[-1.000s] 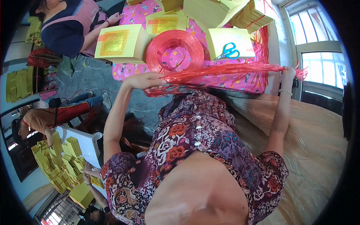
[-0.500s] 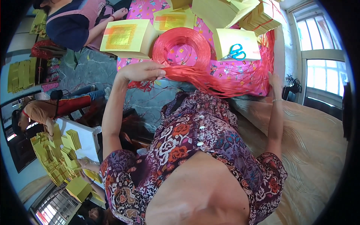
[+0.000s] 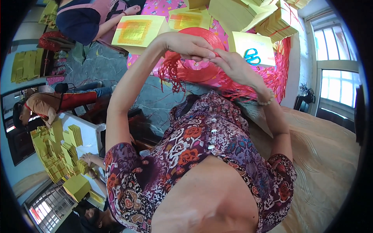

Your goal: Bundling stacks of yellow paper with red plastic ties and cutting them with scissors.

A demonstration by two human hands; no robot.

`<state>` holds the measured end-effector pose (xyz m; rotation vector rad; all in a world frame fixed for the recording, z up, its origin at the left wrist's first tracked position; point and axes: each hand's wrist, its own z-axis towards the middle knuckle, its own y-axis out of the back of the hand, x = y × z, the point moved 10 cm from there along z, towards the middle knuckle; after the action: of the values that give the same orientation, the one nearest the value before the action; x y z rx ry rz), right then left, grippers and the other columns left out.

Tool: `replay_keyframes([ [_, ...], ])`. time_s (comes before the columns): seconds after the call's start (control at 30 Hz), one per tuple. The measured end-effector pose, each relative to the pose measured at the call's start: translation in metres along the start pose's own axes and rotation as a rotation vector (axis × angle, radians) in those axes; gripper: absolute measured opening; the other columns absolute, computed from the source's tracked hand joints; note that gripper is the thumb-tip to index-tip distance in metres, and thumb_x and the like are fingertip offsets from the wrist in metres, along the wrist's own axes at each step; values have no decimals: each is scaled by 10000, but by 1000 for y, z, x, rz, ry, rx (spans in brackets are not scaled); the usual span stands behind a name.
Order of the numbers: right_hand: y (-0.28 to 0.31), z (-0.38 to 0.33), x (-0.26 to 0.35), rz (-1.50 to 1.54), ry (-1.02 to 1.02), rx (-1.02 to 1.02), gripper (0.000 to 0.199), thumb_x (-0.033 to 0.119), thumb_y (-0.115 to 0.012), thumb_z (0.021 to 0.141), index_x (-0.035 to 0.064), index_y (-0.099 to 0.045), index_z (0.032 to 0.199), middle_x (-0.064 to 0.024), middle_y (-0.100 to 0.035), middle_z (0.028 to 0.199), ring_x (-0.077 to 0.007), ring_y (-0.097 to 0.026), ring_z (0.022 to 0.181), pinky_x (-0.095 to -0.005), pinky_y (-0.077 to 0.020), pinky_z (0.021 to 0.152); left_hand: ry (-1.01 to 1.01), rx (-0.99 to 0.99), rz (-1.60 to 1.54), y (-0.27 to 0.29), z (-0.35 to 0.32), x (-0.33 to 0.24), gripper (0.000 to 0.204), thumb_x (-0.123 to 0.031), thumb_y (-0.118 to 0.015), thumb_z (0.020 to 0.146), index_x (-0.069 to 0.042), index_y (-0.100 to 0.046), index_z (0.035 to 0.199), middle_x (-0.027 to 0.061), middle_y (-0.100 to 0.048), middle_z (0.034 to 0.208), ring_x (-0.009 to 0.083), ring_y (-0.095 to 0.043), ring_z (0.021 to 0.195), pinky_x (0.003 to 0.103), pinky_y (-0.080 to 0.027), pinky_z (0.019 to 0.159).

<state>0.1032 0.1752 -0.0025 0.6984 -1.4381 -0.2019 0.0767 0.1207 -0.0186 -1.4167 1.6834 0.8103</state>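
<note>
My left hand [image 3: 186, 46] is closed round a bundle of red plastic strands [image 3: 171, 72], whose loose ends droop below its wrist. My right hand [image 3: 237, 69] meets it, fingers pinched on the same strands at the left fingertips. More of the strands trail down to the right, beneath my right wrist. Behind both hands lies a large coil of red plastic twine [image 3: 208, 35], partly covered by them. Right of the coil, blue-handled scissors [image 3: 252, 57] rest against a stack of yellow paper [image 3: 240, 40].
A yellow paper stack with a gold patch [image 3: 134, 32] stands left of the coil on a pink patterned cover [image 3: 155, 7]. Tied paper bundles [image 3: 278, 23] are at the far right. Other people work at the left, some beside a white table [image 3: 88, 134] bearing yellow bundles.
My right hand has swung in from the far right to meet my left hand. The left hand has moved right and up, and the stretched strands now droop.
</note>
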Motion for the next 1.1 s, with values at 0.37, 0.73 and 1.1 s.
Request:
replay_keyframes([
  [0.37, 181, -140, -148, 2, -387, -512, 340, 309, -392, 954, 4, -541, 932, 27, -434, 666, -59, -376, 573, -226, -324, 505, -27, -194, -109, 14, -14, 62, 328, -371, -474, 916, -81, -488, 765, -54, -404, 583, 33, -359, 459, 183, -318, 419],
  [0.73, 129, -128, -162, -964, -529, -227, 467, 395, -511, 870, 5, -491, 1126, -215, -503, 1148, -348, -485, 1066, -418, -378, 914, 188, -173, -1, 26, -12, 86, 313, -376, -448, 925, -93, -506, 806, -62, -414, 603, 22, -361, 516, 190, -284, 422],
  [1.1, -7, 23, -23, -142, -56, 43, 259, 229, -457, 906, -22, -452, 972, -249, -564, 887, -401, -554, 860, -425, -437, 732, 121, -92, 188, 31, 8, 21, 326, -359, -477, 913, -47, -565, 946, -33, -444, 626, 66, -394, 550, 226, -321, 472],
])
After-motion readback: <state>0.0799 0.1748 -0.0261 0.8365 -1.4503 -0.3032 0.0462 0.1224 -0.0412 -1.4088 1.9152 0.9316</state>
